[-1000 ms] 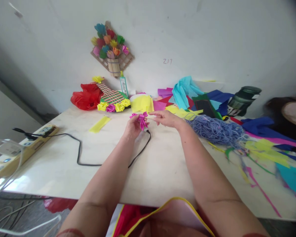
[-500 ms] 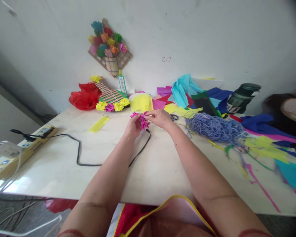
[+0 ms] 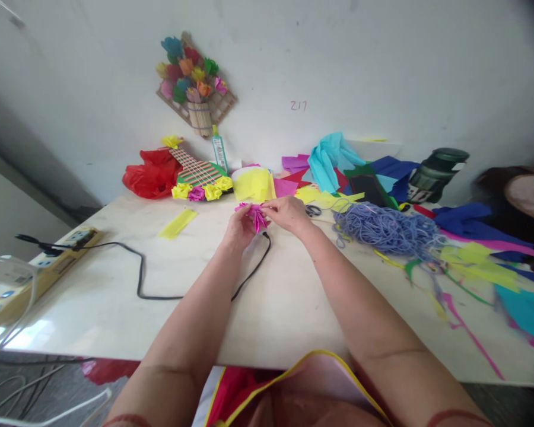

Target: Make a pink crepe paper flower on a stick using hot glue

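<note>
- Pale desk point(image 3: 293, 308) below, black cable point(image 3: 249, 279) looping just under both hands.
- Left hand point(image 3: 238, 228) and right hand point(image 3: 289, 213), each grip pinched on pink paper flower point(image 3: 253, 214), held above desk.
- Beyond: yellow tissue sheet point(image 3: 253, 185), blue yarn heap point(image 3: 382, 228) to right.

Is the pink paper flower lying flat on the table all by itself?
No, both hands, the left hand and the right hand, are pinching the pink paper flower between them.

Pale table point(image 3: 293, 308) — cable point(image 3: 160, 279), probably yarn point(image 3: 382, 228)
</note>
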`<state>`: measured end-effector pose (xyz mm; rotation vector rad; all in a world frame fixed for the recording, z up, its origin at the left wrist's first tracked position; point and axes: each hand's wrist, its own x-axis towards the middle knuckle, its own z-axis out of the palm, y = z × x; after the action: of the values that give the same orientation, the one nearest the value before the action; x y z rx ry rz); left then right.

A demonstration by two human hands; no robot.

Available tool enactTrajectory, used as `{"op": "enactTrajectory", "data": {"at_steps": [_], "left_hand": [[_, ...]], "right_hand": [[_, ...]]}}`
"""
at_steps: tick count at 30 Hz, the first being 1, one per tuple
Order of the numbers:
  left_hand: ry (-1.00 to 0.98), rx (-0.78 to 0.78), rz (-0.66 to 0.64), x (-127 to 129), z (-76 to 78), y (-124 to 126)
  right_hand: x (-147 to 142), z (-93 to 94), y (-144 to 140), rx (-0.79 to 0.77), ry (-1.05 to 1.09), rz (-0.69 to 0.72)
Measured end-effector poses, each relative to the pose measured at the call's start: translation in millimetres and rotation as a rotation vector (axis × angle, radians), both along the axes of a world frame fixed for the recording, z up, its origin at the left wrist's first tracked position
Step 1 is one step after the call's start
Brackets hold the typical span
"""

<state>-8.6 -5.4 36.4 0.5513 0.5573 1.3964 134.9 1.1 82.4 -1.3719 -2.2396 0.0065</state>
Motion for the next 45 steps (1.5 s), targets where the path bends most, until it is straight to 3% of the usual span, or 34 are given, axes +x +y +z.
{"op": "enactTrajectory", "data": {"at_steps": [22, 36, 45], "left_hand": [[0.02, -0.024, -0.007, -2.1, 4.2, -2.0], [0.139, -0.038, -0.091, -7.1, 1.0, 1.0], [0.107, -0.039, -0.115, -6.7, 5.2, -2.0]], "right_hand": [[-1.2, 0.4, -6.6, 0.126, -0.155, 0.042], [-2.2, -1.3, -8.4, 0.137, -0.218, 0.038], [-3.3, -3.3, -10.7, 0.208, -0.255, 0.096]]}}
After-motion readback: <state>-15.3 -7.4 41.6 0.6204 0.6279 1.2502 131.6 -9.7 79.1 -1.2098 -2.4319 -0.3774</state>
